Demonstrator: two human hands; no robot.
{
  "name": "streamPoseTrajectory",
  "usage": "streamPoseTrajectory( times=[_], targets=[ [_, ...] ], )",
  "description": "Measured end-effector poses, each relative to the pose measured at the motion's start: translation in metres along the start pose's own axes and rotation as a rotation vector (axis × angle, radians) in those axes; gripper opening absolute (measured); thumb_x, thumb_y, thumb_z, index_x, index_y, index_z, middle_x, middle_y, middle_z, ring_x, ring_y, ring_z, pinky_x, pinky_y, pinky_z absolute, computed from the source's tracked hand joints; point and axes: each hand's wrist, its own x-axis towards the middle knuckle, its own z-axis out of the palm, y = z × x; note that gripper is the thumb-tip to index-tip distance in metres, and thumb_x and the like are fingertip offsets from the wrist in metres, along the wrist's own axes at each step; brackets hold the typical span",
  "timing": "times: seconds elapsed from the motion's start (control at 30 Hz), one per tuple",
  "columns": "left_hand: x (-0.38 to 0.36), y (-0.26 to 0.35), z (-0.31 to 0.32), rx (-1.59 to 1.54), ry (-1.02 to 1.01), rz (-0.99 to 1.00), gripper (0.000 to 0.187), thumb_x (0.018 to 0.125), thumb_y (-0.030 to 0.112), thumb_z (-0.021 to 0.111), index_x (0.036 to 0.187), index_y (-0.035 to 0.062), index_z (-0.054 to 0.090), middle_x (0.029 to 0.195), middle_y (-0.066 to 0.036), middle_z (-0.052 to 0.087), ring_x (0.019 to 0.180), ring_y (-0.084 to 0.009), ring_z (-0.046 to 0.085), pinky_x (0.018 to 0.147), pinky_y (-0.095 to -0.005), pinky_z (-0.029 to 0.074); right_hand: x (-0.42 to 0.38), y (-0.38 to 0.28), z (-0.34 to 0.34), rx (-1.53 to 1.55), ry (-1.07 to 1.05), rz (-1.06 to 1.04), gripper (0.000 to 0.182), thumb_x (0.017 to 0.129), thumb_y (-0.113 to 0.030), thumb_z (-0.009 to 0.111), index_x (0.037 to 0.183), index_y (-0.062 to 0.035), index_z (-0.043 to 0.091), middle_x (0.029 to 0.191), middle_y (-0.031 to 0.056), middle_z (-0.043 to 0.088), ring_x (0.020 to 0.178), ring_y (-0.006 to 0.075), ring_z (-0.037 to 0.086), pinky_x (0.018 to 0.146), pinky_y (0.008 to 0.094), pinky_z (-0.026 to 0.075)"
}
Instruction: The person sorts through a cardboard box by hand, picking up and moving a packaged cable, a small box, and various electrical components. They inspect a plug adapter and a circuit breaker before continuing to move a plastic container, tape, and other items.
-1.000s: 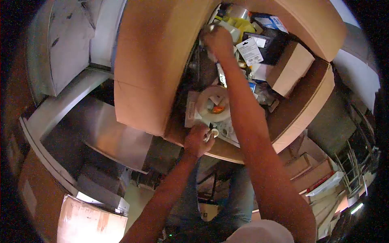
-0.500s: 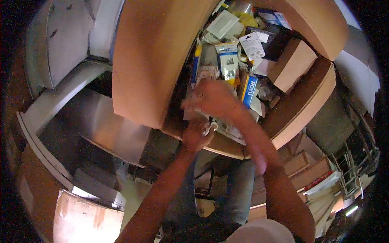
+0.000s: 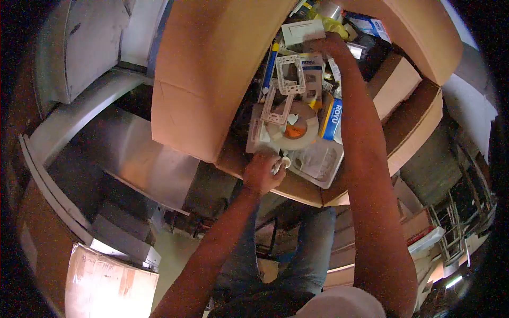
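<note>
My left hand (image 3: 262,174) is closed around small white pieces (image 3: 284,162) at the near edge of an open cardboard box (image 3: 196,79). My right hand (image 3: 333,46) reaches to the far part of the box, its blurred fingertips at the edge of a white rectangular plate (image 3: 303,33). Between the hands lie two white mounting frames (image 3: 281,91), partly over a roll of tape (image 3: 313,130). Beside the roll is a blue and yellow ROYU box (image 3: 333,121). A clear plastic package (image 3: 321,161) sits close to my left hand.
A small brown carton (image 3: 400,85) stands inside the box on the right. A blue and yellow strip-shaped item (image 3: 270,66) leans along the left wall. Outside, a metal sheet (image 3: 151,159) lies on the left, and another carton (image 3: 108,283) stands at lower left.
My right hand has moved from beside my left hand to the box's far part, uncovering the tape roll and frames. My left hand stays closed near the front edge.
</note>
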Motion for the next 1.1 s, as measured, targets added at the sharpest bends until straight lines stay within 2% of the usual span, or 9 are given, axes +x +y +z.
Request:
streamPoseTrajectory(
  times=[0.03,0.07,0.17,0.37,0.47,0.57,0.8,1.03,1.1],
  targets=[
    [0.002,-0.001,0.003,0.002,0.004,0.009,0.027,0.072,0.024,0.073,0.090,0.0080,0.060,0.092,-0.011,0.062,0.089,-0.0332,0.059,0.076,-0.0428,0.051,-0.005,-0.031,-0.010,0.111,-0.080,0.542,0.053,0.071,-0.043,0.076,0.106,-0.0039,0.067,0.101,0.0156,0.068,0.092,0.0332,0.065,0.084,0.0423,0.050],
    [0.003,-0.002,0.005,-0.005,0.006,0.013,0.027,0.072,0.024,0.073,0.090,0.0080,0.060,0.092,-0.011,0.062,0.089,-0.0332,0.059,0.076,-0.0428,0.051,-0.016,0.007,-0.003,-0.483,0.071,-0.231,0.051,0.073,-0.040,0.074,0.108,-0.0038,0.066,0.102,0.0158,0.067,0.092,0.0326,0.064,0.085,0.0418,0.050],
    [-0.003,-0.003,0.004,0.012,-0.033,-0.045,0.026,0.072,0.025,0.072,0.089,0.0080,0.061,0.093,-0.011,0.062,0.090,-0.0328,0.058,0.076,-0.0426,0.051,-0.067,0.027,0.036,-0.458,0.203,-0.722,0.047,0.074,-0.036,0.070,0.108,-0.0040,0.064,0.104,0.0199,0.063,0.097,0.0325,0.061,0.087,0.0415,0.048],
    [-0.003,-0.005,0.010,0.102,-0.022,0.004,0.027,0.071,0.025,0.073,0.089,0.0082,0.063,0.088,-0.010,0.062,0.084,-0.0305,0.058,0.072,-0.0415,0.051,-0.138,0.016,0.094,-0.515,0.528,-0.480,0.028,0.077,-0.023,0.065,0.097,-0.0040,0.059,0.093,0.0208,0.064,0.085,0.0361,0.064,0.070,0.0475,0.051],
    [-0.001,0.003,0.005,0.081,-0.063,-0.066,0.026,0.069,0.022,0.074,0.088,0.0077,0.062,0.084,-0.010,0.061,0.080,-0.0300,0.058,0.068,-0.0412,0.051,-0.182,0.012,0.100,-0.523,0.665,-0.736,0.022,0.078,-0.015,0.060,0.098,-0.0073,0.055,0.078,0.0164,0.063,0.064,0.0375,0.064,0.057,0.0484,0.051],
    [-0.002,0.000,0.008,0.046,-0.012,-0.062,0.026,0.068,0.020,0.074,0.087,0.0072,0.062,0.082,-0.010,0.060,0.078,-0.0301,0.058,0.066,-0.0414,0.051,-0.210,0.020,0.118,-0.558,0.661,-0.667,0.024,0.075,-0.011,0.061,0.097,-0.0073,0.053,0.078,0.0162,0.062,0.062,0.0356,0.064,0.053,0.0463,0.051],
    [-0.003,-0.003,0.005,0.010,-0.030,-0.044,0.029,0.071,0.023,0.071,0.092,0.0048,0.062,0.084,-0.013,0.060,0.079,-0.0324,0.058,0.068,-0.0424,0.051,-0.224,0.014,0.126,-0.537,0.636,-0.589,0.023,0.077,-0.014,0.061,0.097,-0.0079,0.052,0.089,0.0149,0.062,0.064,0.0345,0.065,0.052,0.0447,0.053],
    [-0.002,-0.008,0.005,-0.021,0.008,0.042,0.032,0.071,0.023,0.071,0.093,0.0021,0.062,0.091,-0.016,0.061,0.084,-0.0349,0.059,0.073,-0.0437,0.051,-0.212,0.010,0.124,-0.440,0.662,-0.511,0.023,0.076,-0.015,0.062,0.095,-0.0068,0.053,0.084,0.0162,0.063,0.064,0.0353,0.065,0.054,0.0460,0.053],
    [-0.002,-0.008,0.006,-0.022,0.017,0.052,0.031,0.071,0.023,0.071,0.093,0.0028,0.062,0.091,-0.015,0.061,0.085,-0.0350,0.059,0.074,-0.0437,0.051,-0.208,0.011,0.119,-0.411,0.674,-0.622,0.023,0.077,-0.015,0.061,0.096,-0.0063,0.052,0.080,0.0180,0.064,0.064,0.0361,0.065,0.055,0.0470,0.053]
  ],
)
